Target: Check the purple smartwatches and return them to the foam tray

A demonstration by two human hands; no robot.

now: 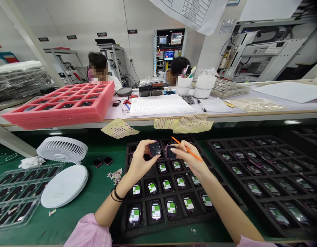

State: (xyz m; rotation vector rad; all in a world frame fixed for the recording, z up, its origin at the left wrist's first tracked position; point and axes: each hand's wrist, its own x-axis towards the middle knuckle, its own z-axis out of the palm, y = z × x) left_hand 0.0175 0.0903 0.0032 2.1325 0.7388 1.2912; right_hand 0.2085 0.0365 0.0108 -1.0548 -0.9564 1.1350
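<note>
My left hand (143, 156) grips a dark square smartwatch body (155, 149) between thumb and fingers, its screen dark. Close beside it, my right hand (190, 156) pinches a second watch body (171, 152), also dark. An orange stick-like tool (187, 149) lies across the right hand's fingers, its tip pointing up and left. Both hands are above a black foam tray (145, 230). Watch bodies with lit green-and-white screens, such as one lit watch (156, 210), sit in its pockets. The hands and forearms hide part of the tray.
A second black tray (240, 183) of watches lies right. Left are a white fan (64, 188), a clear plastic tray (19, 195) and two loose watches (97, 162). A pink foam tray (96, 109) and papers (158, 105) occupy the shelf. Two people sit beyond.
</note>
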